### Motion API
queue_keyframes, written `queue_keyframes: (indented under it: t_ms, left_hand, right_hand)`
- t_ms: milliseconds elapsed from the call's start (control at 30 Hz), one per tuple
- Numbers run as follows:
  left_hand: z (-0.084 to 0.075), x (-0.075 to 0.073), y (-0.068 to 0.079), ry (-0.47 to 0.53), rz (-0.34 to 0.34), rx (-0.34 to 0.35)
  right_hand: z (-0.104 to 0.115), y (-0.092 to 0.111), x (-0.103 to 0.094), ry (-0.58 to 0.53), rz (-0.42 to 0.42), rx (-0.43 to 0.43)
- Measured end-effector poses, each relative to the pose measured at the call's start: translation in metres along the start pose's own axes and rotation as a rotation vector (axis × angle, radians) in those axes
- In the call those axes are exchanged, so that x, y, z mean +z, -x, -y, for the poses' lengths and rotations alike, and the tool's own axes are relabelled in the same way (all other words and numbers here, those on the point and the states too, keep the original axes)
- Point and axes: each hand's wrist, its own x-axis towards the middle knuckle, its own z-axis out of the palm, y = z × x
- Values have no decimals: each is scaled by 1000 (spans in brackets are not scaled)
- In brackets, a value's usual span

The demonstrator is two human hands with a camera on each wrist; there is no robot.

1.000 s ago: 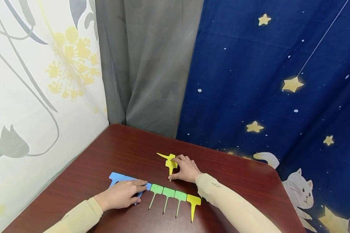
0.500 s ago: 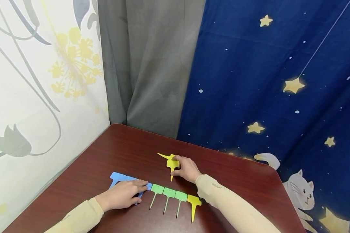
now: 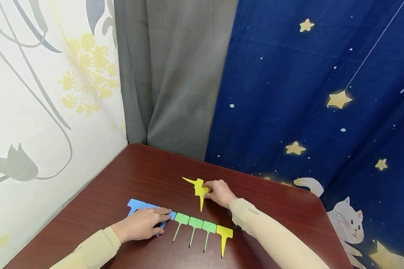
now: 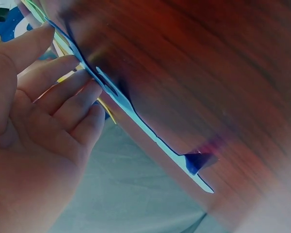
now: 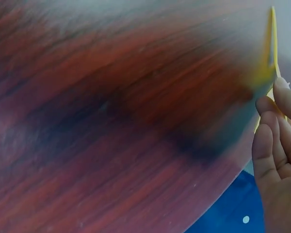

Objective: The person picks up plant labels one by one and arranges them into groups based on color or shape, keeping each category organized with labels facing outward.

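My right hand pinches the right edge of a yellow T-shaped plant label between thumb and fingers. In the right wrist view this yellow label shows edge-on beside the fingertips. A second yellow plant label lies just behind it, partly overlapped, its spike pointing left. My left hand rests with extended fingers on the blue plant labels, hiding part of them. The left wrist view shows blue labels flat on the table, by the fingertips.
Green plant labels continue the row to the right of the blue ones, spikes toward me. Another yellow plant label ends the row. All lie on a dark red-brown table, with curtains behind its far edge.
My right thumb has drawn up from the label's spike to its head. The front yellow label has shifted slightly right and tilted. The left hand stays put.
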Motion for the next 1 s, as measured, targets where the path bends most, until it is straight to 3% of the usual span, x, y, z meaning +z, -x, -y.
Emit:
queue_keyframes:
  t_ms: [267,500,767,1000]
  left_hand:
    - [2,2,-1,5,-4,2]
    - [2,2,-1,21,-3,-11]
    - [3,3,0,28,-7,-18]
    - [2,5,-1,21,-16,-15]
  right_hand:
    - [-6,5,-6,116,1,-29]
    - [-14,11,-16,198,-60,-41]
    - [-20,26,-34,182,-92,2]
    - [-27,51,-37,153,-115,40]
